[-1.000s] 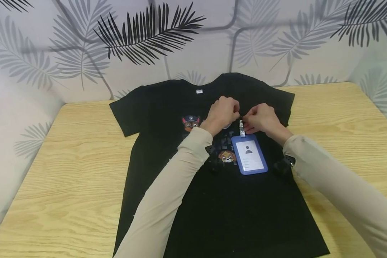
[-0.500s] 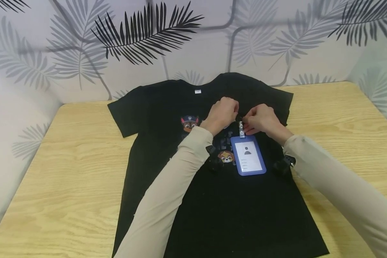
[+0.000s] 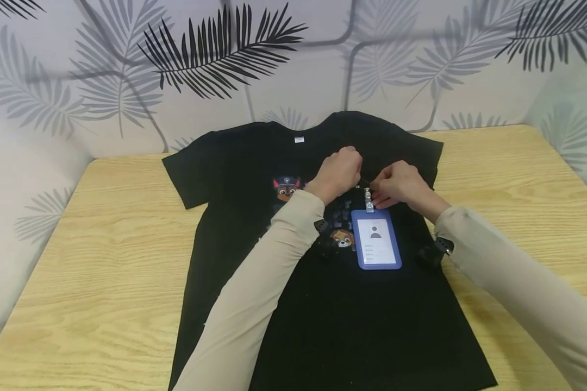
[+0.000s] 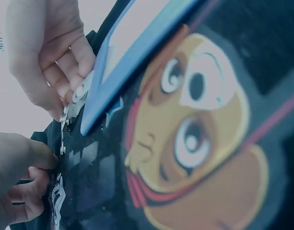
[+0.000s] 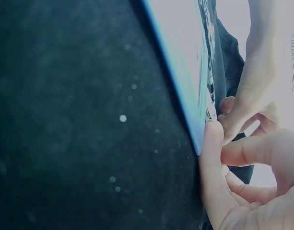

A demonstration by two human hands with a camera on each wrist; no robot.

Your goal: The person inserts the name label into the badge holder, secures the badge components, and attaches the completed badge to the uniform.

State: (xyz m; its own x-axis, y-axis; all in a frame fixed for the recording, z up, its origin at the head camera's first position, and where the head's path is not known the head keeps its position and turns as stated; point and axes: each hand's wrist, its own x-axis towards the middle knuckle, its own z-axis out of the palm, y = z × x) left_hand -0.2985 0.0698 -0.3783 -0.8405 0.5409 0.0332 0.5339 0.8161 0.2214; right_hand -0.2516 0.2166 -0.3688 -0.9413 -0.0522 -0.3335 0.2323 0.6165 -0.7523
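Observation:
A black T-shirt [image 3: 342, 320] with cartoon dog faces lies spread out on the table. On its chest rests a blue badge holder [image 3: 355, 239] with a white card inside and a metal-and-clear strap clip [image 3: 369, 202] at its top. My right hand [image 3: 403, 184] pinches the upper part of this clip. To its left, my left hand [image 3: 336, 172] pinches the shirt cloth with curled fingers. In the left wrist view a thin metal piece [image 4: 63, 139] of the clip spans the gap between both hands' fingertips. The right wrist view shows the fingers close together beyond the badge corner.
The wooden table [image 3: 102, 260] extends on both sides of the shirt. Behind it stands a pale backdrop [image 3: 298, 70] printed with palm leaves. A small white label [image 3: 299, 139] marks the shirt's neckline.
The badge holder has slid slightly toward me and straightened from its tilt. My right hand has drawn a little down with the clip. My left hand has stayed nearly in place.

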